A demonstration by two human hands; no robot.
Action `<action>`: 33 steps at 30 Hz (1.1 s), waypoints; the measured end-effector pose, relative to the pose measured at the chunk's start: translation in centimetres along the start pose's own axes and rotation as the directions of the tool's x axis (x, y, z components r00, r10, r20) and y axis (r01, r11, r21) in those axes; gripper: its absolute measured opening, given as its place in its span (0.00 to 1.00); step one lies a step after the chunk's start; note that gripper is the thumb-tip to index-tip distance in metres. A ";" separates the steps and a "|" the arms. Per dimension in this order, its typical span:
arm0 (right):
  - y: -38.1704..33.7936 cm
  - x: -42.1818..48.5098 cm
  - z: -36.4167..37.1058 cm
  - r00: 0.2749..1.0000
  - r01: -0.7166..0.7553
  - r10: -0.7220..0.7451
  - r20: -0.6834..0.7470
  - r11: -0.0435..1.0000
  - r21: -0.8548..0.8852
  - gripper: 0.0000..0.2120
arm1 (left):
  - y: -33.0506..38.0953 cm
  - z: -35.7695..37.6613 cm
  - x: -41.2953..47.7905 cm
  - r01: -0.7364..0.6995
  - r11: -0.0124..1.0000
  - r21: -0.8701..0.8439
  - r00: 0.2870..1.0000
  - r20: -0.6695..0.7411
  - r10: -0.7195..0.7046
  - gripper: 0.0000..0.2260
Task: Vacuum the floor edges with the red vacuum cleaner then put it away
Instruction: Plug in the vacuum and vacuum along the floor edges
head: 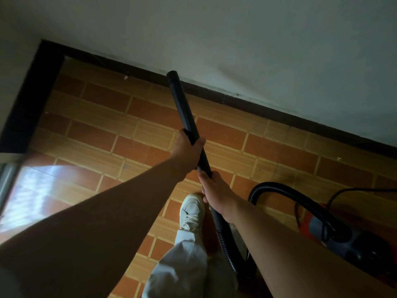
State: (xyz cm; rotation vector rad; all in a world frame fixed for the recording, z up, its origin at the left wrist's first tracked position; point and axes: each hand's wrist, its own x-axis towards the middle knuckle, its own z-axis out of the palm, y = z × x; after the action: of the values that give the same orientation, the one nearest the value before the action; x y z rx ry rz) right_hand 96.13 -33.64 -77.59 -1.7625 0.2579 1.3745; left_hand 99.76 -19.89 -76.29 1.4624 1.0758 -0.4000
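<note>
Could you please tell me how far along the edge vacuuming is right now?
Done: nothing clearly; a pale speck lies near the skirting board. In hand: left hand and right hand grip the black wand, its tip at the skirting. Left: remaining edges, then storing the red vacuum cleaner, which sits on the tiles beside the person.

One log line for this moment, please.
left hand, right hand: grip black plastic tube | tip: near dark baseboard | red vacuum cleaner: on floor
</note>
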 end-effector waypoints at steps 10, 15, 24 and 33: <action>1.4 2.8 2.9 0.989 -0.028 0.010 0.151 0.992 0.120 0.18 | -2.9 -3.2 2.4 0.030 0.999 -0.044 0.997 -0.074 -0.033 0.09; 2.7 6.0 5.4 0.983 -0.025 0.002 0.181 0.992 0.124 0.17 | -7.0 -4.7 5.7 -0.026 0.999 -0.035 0.993 -0.115 0.021 0.07; 4.5 13.2 12.4 0.997 -0.076 0.075 0.015 0.962 0.262 0.17 | -13.9 -7.4 11.8 -0.050 0.995 0.087 0.998 0.046 0.046 0.18; 5.6 17.1 13.9 0.982 -0.100 0.148 -0.115 0.933 0.346 0.16 | -15.2 -6.9 15.3 -0.058 0.982 0.178 0.988 0.151 0.031 0.26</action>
State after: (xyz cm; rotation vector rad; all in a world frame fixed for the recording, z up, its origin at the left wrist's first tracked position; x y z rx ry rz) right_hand 89.40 -21.29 -95.50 -1.5722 0.6550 1.2096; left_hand 93.25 -10.05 -95.62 1.5885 0.9055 -0.5780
